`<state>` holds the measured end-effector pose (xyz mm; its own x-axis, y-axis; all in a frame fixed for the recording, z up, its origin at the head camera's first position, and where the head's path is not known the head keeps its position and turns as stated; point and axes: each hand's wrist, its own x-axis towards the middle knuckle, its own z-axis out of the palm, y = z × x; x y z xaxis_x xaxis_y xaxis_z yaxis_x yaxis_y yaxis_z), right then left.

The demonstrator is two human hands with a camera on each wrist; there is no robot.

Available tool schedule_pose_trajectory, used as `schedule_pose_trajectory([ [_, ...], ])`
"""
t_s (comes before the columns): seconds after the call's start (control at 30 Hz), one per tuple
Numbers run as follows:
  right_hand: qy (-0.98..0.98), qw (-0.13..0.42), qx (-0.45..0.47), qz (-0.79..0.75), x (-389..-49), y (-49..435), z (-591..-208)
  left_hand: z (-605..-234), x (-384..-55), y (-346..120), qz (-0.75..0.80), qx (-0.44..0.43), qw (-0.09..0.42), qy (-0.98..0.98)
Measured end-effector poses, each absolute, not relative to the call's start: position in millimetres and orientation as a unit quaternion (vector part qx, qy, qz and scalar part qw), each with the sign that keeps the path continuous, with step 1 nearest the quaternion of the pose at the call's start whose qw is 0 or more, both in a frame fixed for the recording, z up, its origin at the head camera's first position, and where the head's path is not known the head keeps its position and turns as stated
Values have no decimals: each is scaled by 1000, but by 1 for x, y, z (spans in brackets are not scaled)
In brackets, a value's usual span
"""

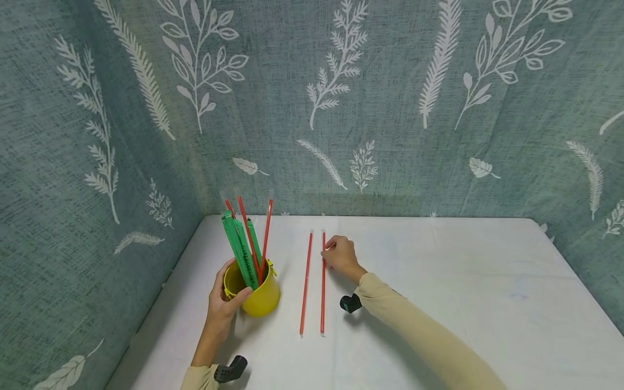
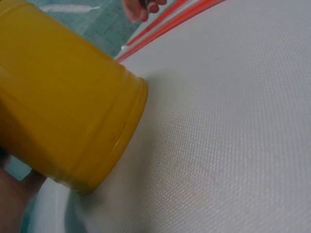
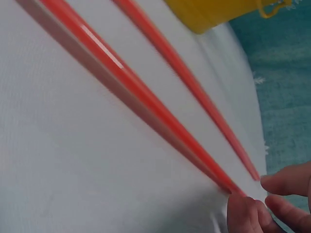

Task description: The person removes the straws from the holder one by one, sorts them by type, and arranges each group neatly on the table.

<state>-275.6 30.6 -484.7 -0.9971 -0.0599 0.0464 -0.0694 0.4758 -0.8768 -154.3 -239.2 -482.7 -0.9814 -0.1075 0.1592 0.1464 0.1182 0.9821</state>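
Observation:
A small yellow bucket is at the left of the white table, its base close over the cloth in the left wrist view. My left hand grips it from the left, thumb at the rim. Long green packets with dark print and several red straws in clear wrappers stick up out of it. To its right lie two more wrapped red straws, a left straw and a right straw, side by side. My right hand pinches the right straw near its far end; its fingertips partly hide it.
The white table stretches far to the right. Behind it and along the left hangs a green-grey cloth with white leaf prints. A black wrist device sits at my left wrist, another device at my right.

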Motion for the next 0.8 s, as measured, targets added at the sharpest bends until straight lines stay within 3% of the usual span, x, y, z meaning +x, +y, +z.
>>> schedule_pose_trajectory([
  [0.8,-823,10,119,555,-269,35,-426,-484,-154,-241,-666,-24,96,-739],
])
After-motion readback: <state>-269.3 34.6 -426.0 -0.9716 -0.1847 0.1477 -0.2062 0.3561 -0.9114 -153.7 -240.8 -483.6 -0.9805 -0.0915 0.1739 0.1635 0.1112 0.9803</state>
